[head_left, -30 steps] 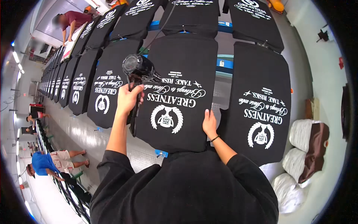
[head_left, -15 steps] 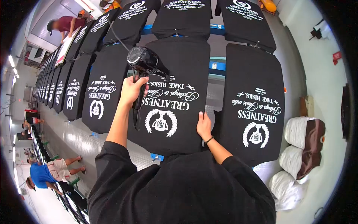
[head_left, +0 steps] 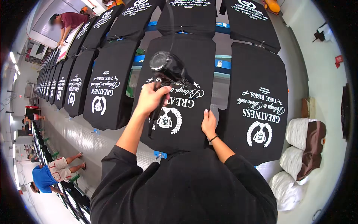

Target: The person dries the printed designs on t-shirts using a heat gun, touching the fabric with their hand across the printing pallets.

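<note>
Left hand point(head_left: 154, 98): fingers wrapped around the handle of a black hair dryer point(head_left: 167, 66), thumb laid across it – firm grip. Dryer is over the middle black shirt point(head_left: 192, 130), directly in front of the wearer; round back end toward the upper left, nozzle toward the right and blurred. Dryer and hand cover part of the white print point(head_left: 189, 103); lettering reads upside down from here. Thin cord point(head_left: 172, 33) runs up from the dryer.

Right hand point(head_left: 209, 124): at the right edge of the same shirt, thumb pointing away from the wearer. Fingers partly hidden – cannot tell whether they pinch the edge or only rest against it. Dark band point(head_left: 213, 138) on that wrist.

Surroundings: matching printed shirts lie flat on either side, the right shirt point(head_left: 259, 100) and the left shirt point(head_left: 112, 76). Blue bracket point(head_left: 160, 154) at the near edge of the middle shirt. White sacks point(head_left: 297, 134) by the right wall. Far left, a person in dark red point(head_left: 71, 20) leans over a white-edged board point(head_left: 70, 44).
</note>
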A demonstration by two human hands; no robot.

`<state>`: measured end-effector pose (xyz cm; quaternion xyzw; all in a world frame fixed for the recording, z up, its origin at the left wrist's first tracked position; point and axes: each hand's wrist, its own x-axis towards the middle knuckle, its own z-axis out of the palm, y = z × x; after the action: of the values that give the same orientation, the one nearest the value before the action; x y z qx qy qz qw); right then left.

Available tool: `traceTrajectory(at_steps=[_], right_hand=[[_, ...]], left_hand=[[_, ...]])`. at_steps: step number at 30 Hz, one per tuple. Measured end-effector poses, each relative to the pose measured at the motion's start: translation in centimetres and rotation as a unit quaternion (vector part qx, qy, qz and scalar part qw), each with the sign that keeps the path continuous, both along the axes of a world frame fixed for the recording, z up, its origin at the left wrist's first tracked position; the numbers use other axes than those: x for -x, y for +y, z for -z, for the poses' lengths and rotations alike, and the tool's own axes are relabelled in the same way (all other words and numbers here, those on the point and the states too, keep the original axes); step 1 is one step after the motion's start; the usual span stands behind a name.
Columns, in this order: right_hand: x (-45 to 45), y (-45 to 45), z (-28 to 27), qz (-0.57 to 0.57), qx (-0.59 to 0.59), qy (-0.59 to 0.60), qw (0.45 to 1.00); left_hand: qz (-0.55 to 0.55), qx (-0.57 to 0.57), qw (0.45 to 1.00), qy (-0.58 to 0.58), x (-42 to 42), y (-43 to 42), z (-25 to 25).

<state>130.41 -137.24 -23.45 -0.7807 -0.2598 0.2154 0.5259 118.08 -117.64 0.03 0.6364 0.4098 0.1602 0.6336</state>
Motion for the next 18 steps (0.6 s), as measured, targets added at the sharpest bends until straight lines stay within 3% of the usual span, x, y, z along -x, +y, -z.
traceTrajectory(at_steps=[4, 10, 18], right_hand=[[-0.2, 0.0, -0.4, -0.011, 0.055, 0.028, 0.998], [-0.1, 0.0, 0.6, -0.015, 0.003, -0.010, 1.000], [0.2, -0.1, 0.6, -0.003, 0.025, -0.065, 0.998]], left_hand=[[-0.060, -0.025, 0.998, 0.011, 4.7, 2.5, -1.0], [-0.164, -0.073, 0.982, 0.056, 9.8, 6.3, -1.2], [-0.174, -0.037, 0.982, 0.069, 14.3, 6.1, -0.8]])
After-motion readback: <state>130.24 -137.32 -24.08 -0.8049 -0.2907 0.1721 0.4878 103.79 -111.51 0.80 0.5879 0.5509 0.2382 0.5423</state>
